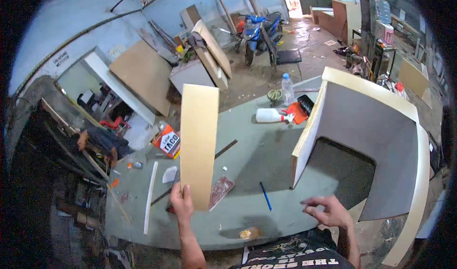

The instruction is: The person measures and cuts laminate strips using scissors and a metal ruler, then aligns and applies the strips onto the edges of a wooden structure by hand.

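Note:
My left hand grips the lower end of a long pale wooden board and holds it upright above the grey-green workbench. My right hand hovers near the bench's front edge with fingers loosely curled and nothing in it. It sits just below the open grey cabinet box with pale edges that stands on the bench's right side. A blue pen lies between my hands. A reddish sanding block lies next to the board's lower end.
On the bench are a white glue bottle, a clear water bottle, an orange can, a thin white strip and a dark ruler. A blue motorbike and leaning boards stand behind. A person crouches at left.

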`<state>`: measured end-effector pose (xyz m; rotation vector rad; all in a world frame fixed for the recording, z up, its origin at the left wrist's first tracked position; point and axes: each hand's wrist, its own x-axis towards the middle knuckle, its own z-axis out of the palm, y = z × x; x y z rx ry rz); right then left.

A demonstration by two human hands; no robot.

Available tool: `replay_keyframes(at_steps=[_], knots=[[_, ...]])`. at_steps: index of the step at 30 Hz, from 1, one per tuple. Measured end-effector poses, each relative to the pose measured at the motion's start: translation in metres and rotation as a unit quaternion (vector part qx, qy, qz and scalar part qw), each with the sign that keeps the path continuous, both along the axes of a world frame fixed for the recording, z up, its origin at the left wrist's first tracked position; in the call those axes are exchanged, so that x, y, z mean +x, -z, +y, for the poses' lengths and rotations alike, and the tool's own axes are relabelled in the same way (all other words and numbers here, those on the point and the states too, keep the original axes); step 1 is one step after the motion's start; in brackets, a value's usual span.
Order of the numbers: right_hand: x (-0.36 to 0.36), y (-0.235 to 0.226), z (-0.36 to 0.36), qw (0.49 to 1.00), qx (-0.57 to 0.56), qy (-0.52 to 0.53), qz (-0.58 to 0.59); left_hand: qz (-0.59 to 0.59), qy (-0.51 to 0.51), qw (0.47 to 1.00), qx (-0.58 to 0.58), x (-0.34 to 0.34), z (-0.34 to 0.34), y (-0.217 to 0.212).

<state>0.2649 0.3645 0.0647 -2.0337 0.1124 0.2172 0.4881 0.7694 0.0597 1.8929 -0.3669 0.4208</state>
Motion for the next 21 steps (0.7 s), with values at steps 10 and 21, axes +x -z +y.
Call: replay_keyframes(at_steps=[10,21], knots=[[0.130,-0.068,-0.021,0.867,0.220,0.224,-0.386,-0.023,0.090,0.995,0.022,-0.028,-0.036,-0.041],[0.161,-0.069,-0.044,0.826,0.395,0.141,-0.377,0.103,0.130,0.980,0.110,-0.085,-0.103,-0.070]])
